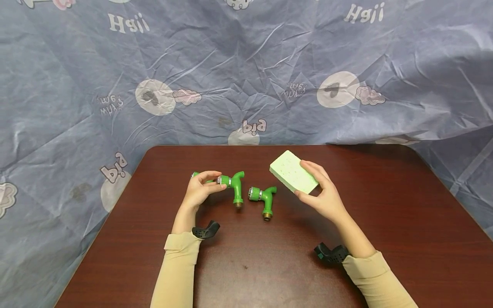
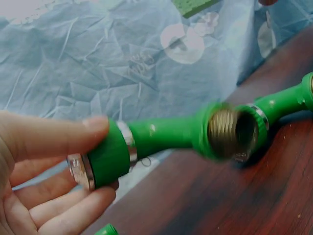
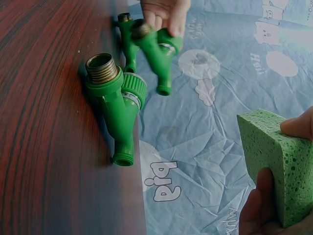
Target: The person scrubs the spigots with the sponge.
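Observation:
Between thumb and fingers my left hand point(image 1: 199, 188) grips a green tap point(image 1: 237, 188) by its ribbed knob, with the brass threaded end point(image 2: 230, 128) pointing towards me. Just right of it a second green tap point(image 1: 267, 203) lies on the table. A third green tap point(image 3: 128, 44) is behind, mostly hidden by the left hand in the head view. My right hand point(image 1: 325, 194) pinches a pale green sponge point(image 1: 293, 172) by its edges, raised over the right half of the table. Pores show on the sponge's faces in the right wrist view.
A dark red-brown wooden table point(image 1: 246, 265) spans the view. Behind it hangs a wrinkled blue-grey printed cloth point(image 1: 246, 85). Each wrist carries a black camera mount, such as the right mount point(image 1: 331, 253).

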Motion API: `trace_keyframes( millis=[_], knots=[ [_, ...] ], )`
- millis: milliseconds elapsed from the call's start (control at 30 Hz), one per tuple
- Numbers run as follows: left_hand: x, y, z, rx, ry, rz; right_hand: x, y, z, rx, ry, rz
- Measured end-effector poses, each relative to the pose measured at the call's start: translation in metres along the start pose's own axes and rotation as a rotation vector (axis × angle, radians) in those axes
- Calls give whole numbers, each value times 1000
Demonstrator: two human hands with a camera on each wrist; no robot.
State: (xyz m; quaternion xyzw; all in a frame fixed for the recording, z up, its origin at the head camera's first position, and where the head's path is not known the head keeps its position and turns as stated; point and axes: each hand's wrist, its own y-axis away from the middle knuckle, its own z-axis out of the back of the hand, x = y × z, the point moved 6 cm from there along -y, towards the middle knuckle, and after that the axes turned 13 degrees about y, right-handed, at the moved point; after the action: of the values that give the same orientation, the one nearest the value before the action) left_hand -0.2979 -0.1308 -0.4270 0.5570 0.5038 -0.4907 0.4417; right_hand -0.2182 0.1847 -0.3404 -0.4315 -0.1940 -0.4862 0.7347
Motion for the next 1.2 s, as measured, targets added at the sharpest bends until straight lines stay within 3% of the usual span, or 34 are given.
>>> trace_keyframes(
  millis=[233, 667, 1200],
  knots=[
    [-1, -1, -15, 91, 91, -79, 3, 0, -2, -1, -31, 18],
    [-3, 2, -46, 216, 309, -59, 16, 1, -10, 25, -42, 58],
    [3, 6, -82, 214, 330, -31, 30, 7, -28, 90, -31, 141]
  ],
)
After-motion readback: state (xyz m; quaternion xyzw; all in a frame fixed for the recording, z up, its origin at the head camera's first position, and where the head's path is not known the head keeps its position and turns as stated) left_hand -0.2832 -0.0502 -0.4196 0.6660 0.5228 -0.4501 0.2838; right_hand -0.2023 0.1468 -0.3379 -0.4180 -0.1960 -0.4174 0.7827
